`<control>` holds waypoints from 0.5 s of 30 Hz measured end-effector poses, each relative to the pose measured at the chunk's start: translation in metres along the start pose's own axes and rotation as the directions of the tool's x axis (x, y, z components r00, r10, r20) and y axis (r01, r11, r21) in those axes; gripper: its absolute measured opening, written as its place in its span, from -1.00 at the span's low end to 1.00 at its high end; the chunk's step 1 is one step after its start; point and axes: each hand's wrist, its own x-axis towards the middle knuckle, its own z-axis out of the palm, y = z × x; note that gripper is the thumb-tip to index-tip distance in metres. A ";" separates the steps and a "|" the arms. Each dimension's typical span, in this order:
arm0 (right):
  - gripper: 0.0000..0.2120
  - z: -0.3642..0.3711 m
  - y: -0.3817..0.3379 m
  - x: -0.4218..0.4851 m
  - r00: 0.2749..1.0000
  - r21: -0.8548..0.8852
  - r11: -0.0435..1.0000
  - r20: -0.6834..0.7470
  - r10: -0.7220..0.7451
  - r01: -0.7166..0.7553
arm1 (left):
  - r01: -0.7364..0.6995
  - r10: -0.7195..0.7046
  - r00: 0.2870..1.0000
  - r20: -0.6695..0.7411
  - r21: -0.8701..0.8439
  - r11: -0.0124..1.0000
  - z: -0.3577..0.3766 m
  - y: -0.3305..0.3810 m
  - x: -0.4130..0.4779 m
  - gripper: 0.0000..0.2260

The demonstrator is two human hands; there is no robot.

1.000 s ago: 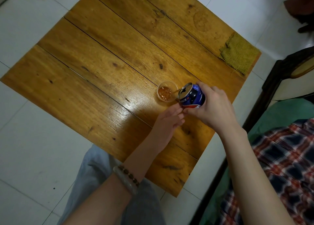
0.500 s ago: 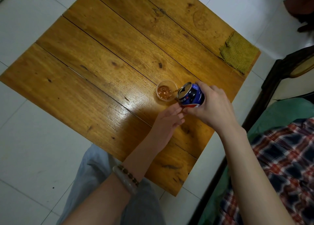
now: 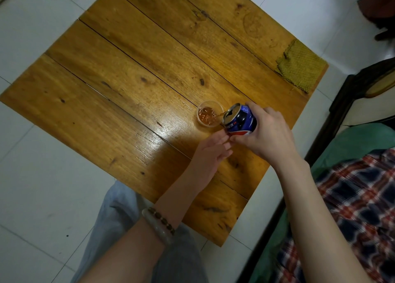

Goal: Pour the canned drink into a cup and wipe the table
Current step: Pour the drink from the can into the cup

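A blue drink can is tipped to the left over a small clear cup that stands on the wooden table. A thin brown stream runs from the can's mouth into the cup, which holds brown fizzy liquid. My right hand grips the can from the right side. Just below the can, my left hand rests on the table with fingers straight and holds nothing. A yellow-green cloth lies flat at the table's far right corner.
White tiled floor surrounds the table. A dark wooden chair frame and a green and plaid fabric are at the right. My knee in grey trousers is below the table's near edge.
The can stays tipped and keeps pouring; the brown liquid in the cup has risen a little. Both hands hold almost the same places.
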 end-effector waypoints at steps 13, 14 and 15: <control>-0.19 -0.001 0.000 0.000 1.000 -0.018 1.000 0.010 0.005 -0.005 | 0.010 -0.010 1.000 -0.008 -0.029 1.000 0.002 0.002 -0.002 -0.58; -0.18 -0.001 0.000 0.000 1.000 -0.019 1.000 0.011 0.006 -0.006 | 0.010 -0.010 1.000 -0.003 -0.025 1.000 0.002 0.002 -0.002 -0.57; -0.17 -0.002 0.000 -0.001 1.000 -0.021 1.000 0.012 0.007 -0.006 | 0.013 -0.013 1.000 -0.002 -0.023 1.000 0.001 0.002 -0.002 -0.57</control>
